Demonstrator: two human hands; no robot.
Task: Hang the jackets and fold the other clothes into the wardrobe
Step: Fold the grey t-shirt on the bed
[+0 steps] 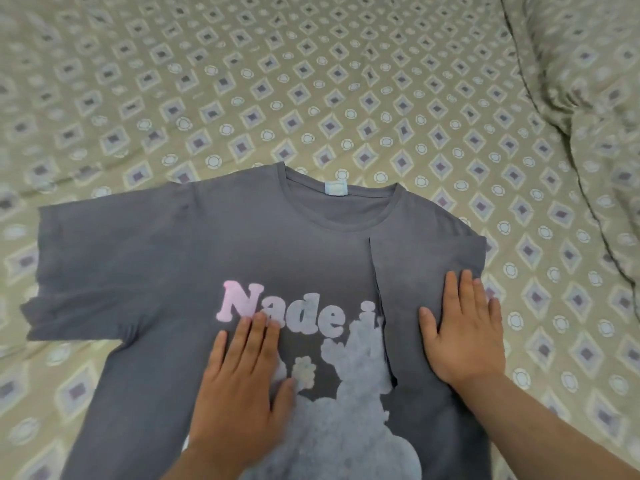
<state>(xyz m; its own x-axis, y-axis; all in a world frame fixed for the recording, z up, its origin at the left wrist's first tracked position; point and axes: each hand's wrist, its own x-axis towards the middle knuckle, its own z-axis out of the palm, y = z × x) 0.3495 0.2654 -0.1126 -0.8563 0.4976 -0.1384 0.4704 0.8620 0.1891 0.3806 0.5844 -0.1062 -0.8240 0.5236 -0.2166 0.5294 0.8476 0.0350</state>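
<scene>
Works on a grey T-shirt [166, 258], spread front up across the patterned bedsheet [311, 81], neck pointing away. Has the shirt's right-hand side turned in over the chest, so a folded flap [426, 271] covers the end of the pink lettering [277, 306]. Presses the right hand [464, 327] flat on that flap, fingers straight and close together, gripping nothing, most likely to stop the crease springing back. Lays the left hand [242, 382] flat on the print just below the lettering, fingers straight, gripping nothing either; looks like anchoring the body while the fold settles. Hands apart, one on each side of the flap's edge. Leaves the sleeve [79, 265] on the left side out flat on the sheet, not yet folded and probably next in line. Cannot read the whole word: vanishes under the flap after "Nade". Cannot see the hem, cut off at the bottom of the view along with part of the pale printed figure. Other sleeve out of sight, presumably beneath the flap. Some blur at the left fingertips, so contact with the letters hard to judge. Pillow [588, 64] in matching cloth at far right, partly out of frame. No wardrobe, jackets or other clothes in view.
</scene>
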